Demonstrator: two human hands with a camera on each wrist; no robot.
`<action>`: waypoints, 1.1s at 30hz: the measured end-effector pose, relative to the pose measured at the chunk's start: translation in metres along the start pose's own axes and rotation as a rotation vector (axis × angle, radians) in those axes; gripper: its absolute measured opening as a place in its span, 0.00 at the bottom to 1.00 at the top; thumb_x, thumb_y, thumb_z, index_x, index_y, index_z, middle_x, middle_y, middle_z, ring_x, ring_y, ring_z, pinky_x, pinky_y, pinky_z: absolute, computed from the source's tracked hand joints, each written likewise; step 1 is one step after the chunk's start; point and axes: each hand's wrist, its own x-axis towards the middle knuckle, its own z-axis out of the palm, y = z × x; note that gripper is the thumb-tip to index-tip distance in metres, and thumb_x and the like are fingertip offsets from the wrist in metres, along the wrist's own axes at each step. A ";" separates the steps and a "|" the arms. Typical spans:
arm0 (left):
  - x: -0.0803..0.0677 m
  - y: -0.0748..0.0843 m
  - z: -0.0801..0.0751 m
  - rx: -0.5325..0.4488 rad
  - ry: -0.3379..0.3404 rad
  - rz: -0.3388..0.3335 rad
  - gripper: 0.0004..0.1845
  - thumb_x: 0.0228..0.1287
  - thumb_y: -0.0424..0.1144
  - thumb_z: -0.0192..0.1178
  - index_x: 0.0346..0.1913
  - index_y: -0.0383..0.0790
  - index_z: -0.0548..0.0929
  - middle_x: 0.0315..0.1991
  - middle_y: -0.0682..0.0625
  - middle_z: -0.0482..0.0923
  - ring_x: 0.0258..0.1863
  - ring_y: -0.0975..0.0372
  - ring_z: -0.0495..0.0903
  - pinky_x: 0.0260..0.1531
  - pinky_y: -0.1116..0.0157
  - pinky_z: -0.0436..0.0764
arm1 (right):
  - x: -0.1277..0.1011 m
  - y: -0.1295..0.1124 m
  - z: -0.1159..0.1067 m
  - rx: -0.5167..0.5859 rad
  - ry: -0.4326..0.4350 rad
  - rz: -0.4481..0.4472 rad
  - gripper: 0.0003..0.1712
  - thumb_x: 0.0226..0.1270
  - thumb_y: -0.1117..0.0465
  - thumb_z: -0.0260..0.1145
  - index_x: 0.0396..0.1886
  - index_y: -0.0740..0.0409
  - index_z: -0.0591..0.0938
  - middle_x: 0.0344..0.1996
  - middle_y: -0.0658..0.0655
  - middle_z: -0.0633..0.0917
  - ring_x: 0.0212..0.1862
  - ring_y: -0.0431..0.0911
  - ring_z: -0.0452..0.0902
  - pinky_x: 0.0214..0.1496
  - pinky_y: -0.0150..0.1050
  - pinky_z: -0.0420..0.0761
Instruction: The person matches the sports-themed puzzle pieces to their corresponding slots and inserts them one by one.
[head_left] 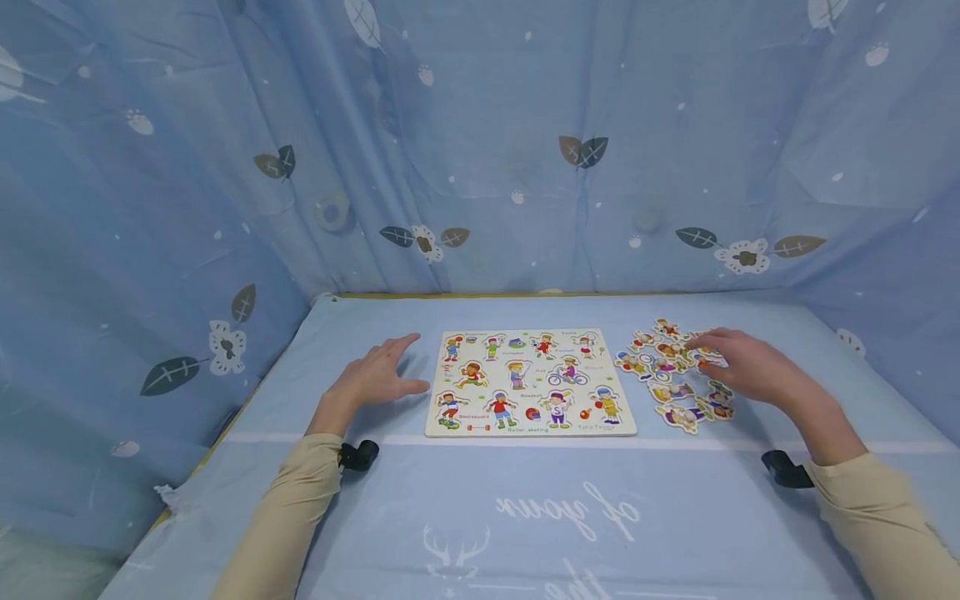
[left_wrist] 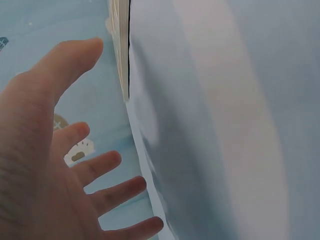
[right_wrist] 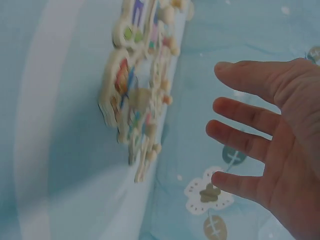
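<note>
A flat puzzle board printed with children playing sports lies on the cloth-covered table. My left hand is just left of the board, fingers spread and holding nothing; in the left wrist view that hand shows its thumb close to the board's edge. Right of the board, a loose heap of cut-out puzzle pieces overlaps itself. Over the heap's right side hovers my right hand, nothing in its grasp. The right wrist view shows its fingers apart from the knobbed pieces.
A pale blue patterned cloth with white lettering covers the table. Blue curtains with leaf and flower prints hang behind and at the sides. Small black devices sit at both wrists.
</note>
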 end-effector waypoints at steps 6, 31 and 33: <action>-0.001 0.007 0.002 -0.064 -0.064 -0.004 0.52 0.56 0.66 0.63 0.79 0.51 0.53 0.78 0.40 0.52 0.75 0.41 0.54 0.66 0.35 0.61 | 0.005 -0.009 0.008 0.022 -0.039 -0.040 0.21 0.64 0.62 0.69 0.58 0.61 0.82 0.60 0.74 0.75 0.63 0.72 0.66 0.59 0.71 0.69; -0.005 0.022 0.009 0.015 -0.179 -0.018 0.51 0.51 0.71 0.63 0.76 0.55 0.62 0.77 0.40 0.54 0.76 0.38 0.47 0.64 0.27 0.52 | 0.009 -0.016 0.024 -0.015 -0.133 -0.107 0.11 0.63 0.63 0.70 0.46 0.50 0.88 0.53 0.64 0.82 0.57 0.64 0.76 0.55 0.64 0.75; -0.005 0.023 0.009 0.015 -0.186 -0.018 0.51 0.51 0.71 0.63 0.77 0.55 0.62 0.77 0.40 0.53 0.76 0.38 0.46 0.64 0.27 0.51 | 0.009 -0.017 0.024 -0.011 -0.133 -0.103 0.11 0.63 0.63 0.70 0.46 0.51 0.87 0.53 0.65 0.82 0.56 0.64 0.76 0.54 0.64 0.76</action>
